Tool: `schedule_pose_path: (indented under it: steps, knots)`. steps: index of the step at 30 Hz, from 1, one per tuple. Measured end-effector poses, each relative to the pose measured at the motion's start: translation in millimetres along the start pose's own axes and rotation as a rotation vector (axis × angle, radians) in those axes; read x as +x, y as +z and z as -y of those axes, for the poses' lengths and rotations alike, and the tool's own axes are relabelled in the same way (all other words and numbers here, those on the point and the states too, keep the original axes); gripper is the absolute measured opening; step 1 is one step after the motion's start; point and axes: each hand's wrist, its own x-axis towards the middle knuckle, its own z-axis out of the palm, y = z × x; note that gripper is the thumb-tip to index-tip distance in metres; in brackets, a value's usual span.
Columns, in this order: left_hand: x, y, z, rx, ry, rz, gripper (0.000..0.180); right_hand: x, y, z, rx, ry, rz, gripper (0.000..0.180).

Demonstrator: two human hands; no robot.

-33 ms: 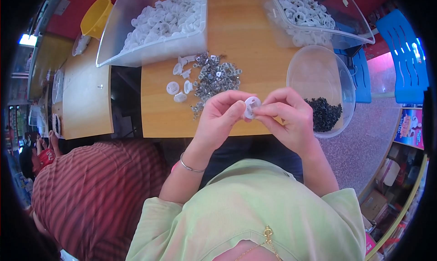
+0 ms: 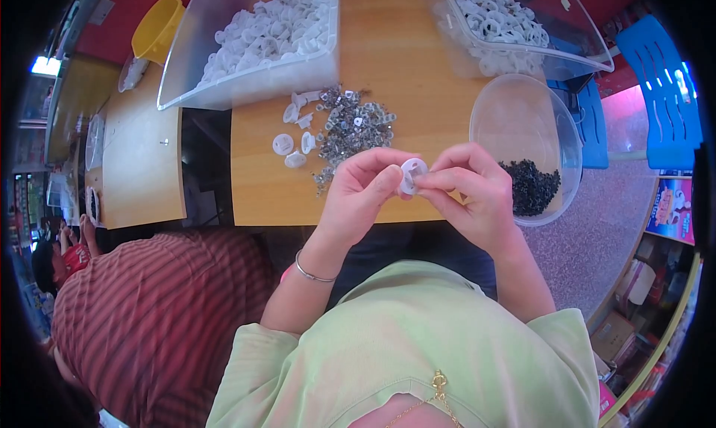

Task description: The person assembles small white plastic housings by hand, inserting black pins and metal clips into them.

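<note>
Close to the table's front edge, my left hand pinches a round white plastic piece between thumb and fingers. The piece is disc-like, with small slots in its face. My right hand is closed, its thumb and fingertips pressed together against the disc's right side; whatever small thing they grip is hidden. Just beyond my left hand lies a heap of small metal parts. Several loose white plastic pieces lie left of that heap. Small black parts sit in a clear round tub beside my right hand.
A large clear bin of white pieces stands at the back left, another clear bin at the back right. A person in a striped red top is close on my left. A yellow container and blue plastic chairs stand farther off.
</note>
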Motion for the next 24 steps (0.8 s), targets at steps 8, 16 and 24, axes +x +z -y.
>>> schedule_pose_path:
  steps: [8, 16, 24]
  knots:
    - [1.3, 0.7, 0.2, 0.092, 0.083, 0.035, 0.021, -1.9, 1.9, 1.4, 0.171, 0.219, -0.012, 0.017]
    - [0.8, 1.4, 0.1, 0.118, 0.088, 0.026, 0.023, -2.9, 3.9, 0.5, 0.150, 0.194, -0.032, 0.016]
    - [1.7, -0.5, 3.3, 0.114, 0.120, 0.043, 0.022, -1.0, 3.9, 6.3, 0.104, 0.254, -0.040, 0.013]
